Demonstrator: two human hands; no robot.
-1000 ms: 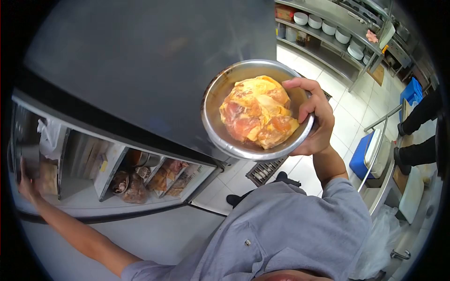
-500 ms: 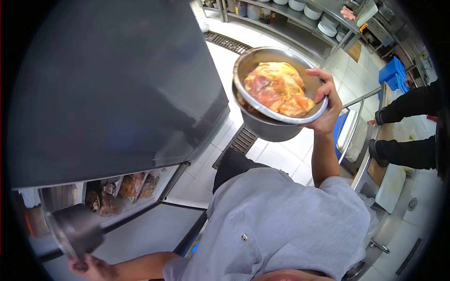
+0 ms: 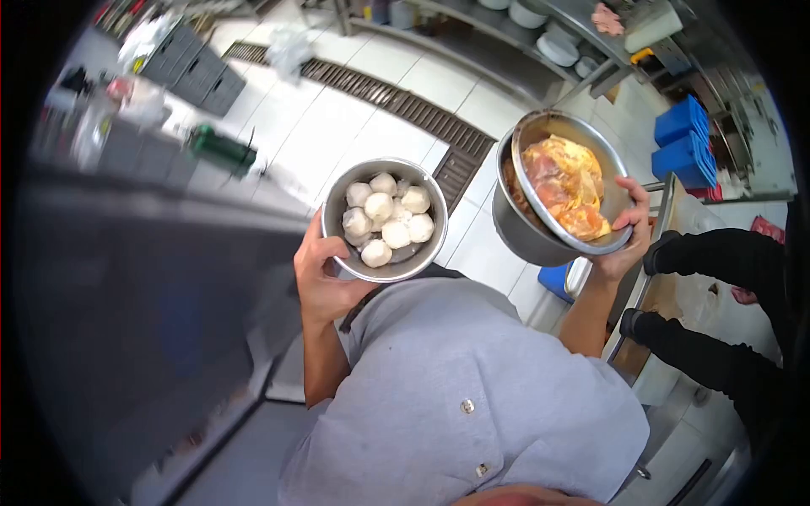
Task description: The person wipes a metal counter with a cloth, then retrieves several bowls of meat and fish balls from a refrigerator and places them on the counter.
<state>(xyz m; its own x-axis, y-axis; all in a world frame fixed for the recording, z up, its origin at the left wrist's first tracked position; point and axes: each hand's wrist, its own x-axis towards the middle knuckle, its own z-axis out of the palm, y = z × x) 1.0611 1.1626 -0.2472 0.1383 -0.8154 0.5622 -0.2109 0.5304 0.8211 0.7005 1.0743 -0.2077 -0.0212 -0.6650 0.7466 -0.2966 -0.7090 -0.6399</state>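
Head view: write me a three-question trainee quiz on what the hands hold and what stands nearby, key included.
1. Multiple choice: what is in the steel bowl held by the left hand?
a) green beans
b) round white balls
c) whole red peppers
2. True or false: the right hand grips a second steel bowl, which holds yellow-coated meat.
3. Fill in: the plastic bins beyond the right hand are coloured ____.

Key: 1 b; 2 true; 3 blue.
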